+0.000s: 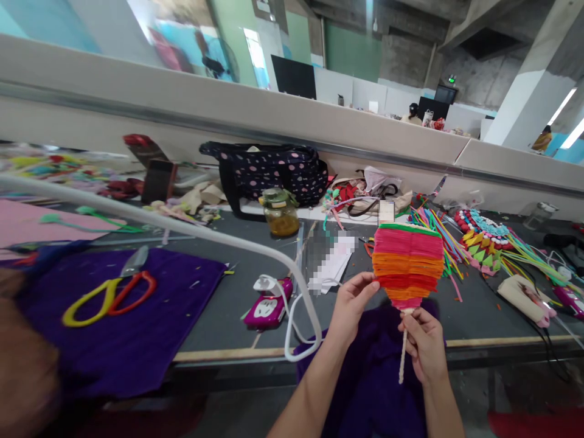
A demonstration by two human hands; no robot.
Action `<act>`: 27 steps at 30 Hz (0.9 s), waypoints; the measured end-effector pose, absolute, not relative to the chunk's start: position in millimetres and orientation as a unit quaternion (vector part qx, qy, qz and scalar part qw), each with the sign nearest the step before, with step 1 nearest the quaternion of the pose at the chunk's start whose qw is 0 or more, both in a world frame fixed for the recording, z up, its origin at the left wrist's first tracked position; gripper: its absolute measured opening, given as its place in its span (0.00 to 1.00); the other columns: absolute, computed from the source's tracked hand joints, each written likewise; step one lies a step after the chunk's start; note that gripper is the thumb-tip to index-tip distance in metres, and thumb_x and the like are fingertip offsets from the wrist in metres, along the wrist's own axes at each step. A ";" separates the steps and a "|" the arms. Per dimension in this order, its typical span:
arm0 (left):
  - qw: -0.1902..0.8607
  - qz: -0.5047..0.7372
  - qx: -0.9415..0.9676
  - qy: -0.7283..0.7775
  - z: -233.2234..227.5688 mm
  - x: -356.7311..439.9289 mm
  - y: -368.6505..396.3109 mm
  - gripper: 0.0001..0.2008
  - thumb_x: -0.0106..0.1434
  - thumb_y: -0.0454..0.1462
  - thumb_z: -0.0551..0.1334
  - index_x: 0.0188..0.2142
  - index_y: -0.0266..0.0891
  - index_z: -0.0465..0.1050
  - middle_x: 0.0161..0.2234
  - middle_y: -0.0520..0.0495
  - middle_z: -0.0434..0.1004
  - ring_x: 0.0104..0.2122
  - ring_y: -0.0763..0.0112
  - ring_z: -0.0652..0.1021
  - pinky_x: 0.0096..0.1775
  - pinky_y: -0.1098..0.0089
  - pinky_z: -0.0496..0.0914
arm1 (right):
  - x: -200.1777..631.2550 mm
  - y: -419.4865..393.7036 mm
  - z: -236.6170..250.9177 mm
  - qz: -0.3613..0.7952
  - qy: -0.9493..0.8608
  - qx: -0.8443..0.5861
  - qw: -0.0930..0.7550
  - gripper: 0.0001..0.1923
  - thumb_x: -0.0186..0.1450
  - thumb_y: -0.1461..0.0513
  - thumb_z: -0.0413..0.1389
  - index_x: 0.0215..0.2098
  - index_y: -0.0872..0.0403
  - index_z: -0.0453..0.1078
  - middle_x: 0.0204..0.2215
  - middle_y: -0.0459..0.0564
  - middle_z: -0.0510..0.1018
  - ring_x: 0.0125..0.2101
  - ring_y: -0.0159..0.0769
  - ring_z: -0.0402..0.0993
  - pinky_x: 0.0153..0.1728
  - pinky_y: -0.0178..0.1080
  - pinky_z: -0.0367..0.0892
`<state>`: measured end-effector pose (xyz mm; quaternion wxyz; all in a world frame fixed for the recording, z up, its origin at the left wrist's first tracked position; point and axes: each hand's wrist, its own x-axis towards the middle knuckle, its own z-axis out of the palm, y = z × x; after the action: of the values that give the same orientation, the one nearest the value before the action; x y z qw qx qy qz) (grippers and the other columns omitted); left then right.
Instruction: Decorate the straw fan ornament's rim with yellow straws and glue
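Observation:
A small fan-shaped craft piece (408, 261) of fuzzy chenille stems stands upright over the table's front edge. Its bands run from green at the top through pink and orange to red, with pink at the base. My right hand (424, 340) pinches its cream twisted handle (402, 359) just below the fan. At the fan's left edge, my left hand (353, 301) closes thumb and fingers on the rim. Purple cloth (369, 365) lies below both hands. Behind the fan, loose coloured chenille stems (449, 243) spread over the grey tabletop (219, 240).
Yellow-and-red-handled scissors (112, 295) lie on purple cloth at left, near another person's blurred arm (27, 347). A white curved tube (255, 246) crosses before a magenta device (269, 307). Farther back are a glass jar (280, 216), a dark patterned bag (274, 173) and a beaded craft piece (486, 234).

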<state>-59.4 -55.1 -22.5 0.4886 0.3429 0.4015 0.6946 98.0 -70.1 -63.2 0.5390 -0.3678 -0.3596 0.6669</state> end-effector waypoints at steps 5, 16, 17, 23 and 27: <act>0.480 0.696 0.349 0.405 -21.2 -61.1 -55.7 0.07 0.51 0.37 0.70 0.31 0.38 0.78 0.30 0.50 0.79 0.33 0.70 0.75 0.40 0.72 0.68 | 96.7 -69.0 -64.8 0.680 -0.351 -0.364 0.531 0.17 0.51 0.55 0.68 0.25 0.56 0.67 0.19 0.44 0.75 0.10 0.16 0.48 0.08 0.23 0.45; 0.512 0.681 0.347 0.392 -20.5 -66.4 -39.2 0.08 0.52 0.37 0.69 0.32 0.37 0.77 0.32 0.48 0.79 0.34 0.68 0.76 0.40 0.70 0.68 | 92.7 -55.0 -57.7 0.700 -0.326 -0.361 0.523 0.17 0.52 0.56 0.69 0.25 0.56 0.66 0.18 0.43 0.74 0.11 0.15 0.46 0.08 0.21 0.44; 0.514 0.681 0.345 0.391 -19.6 -67.0 -37.3 0.08 0.52 0.37 0.69 0.32 0.37 0.77 0.32 0.48 0.79 0.34 0.68 0.76 0.40 0.70 0.68 | 92.5 -53.2 -56.5 0.701 -0.325 -0.361 0.522 0.17 0.52 0.57 0.69 0.25 0.56 0.66 0.18 0.43 0.74 0.11 0.15 0.46 0.08 0.21 0.44; 0.511 0.672 0.356 0.400 -16.3 -69.4 -25.9 0.07 0.53 0.37 0.69 0.32 0.38 0.78 0.32 0.48 0.79 0.34 0.68 0.76 0.41 0.71 0.68 | 91.8 -42.4 -51.3 0.718 -0.318 -0.360 0.504 0.16 0.52 0.57 0.69 0.26 0.56 0.67 0.18 0.42 0.74 0.11 0.16 0.48 0.08 0.21 0.45; 0.508 0.672 0.362 0.400 -19.0 -69.5 -19.5 0.07 0.55 0.36 0.67 0.34 0.37 0.78 0.33 0.48 0.80 0.34 0.69 0.76 0.40 0.71 0.68 | 90.5 -36.0 -50.3 0.720 -0.321 -0.361 0.498 0.16 0.51 0.57 0.69 0.25 0.56 0.68 0.18 0.42 0.73 0.11 0.17 0.48 0.08 0.22 0.44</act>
<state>-69.5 -19.5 -19.0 0.5075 0.3615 0.4004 0.6719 90.5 -36.0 -50.3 0.4981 -0.3615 -0.3211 0.7198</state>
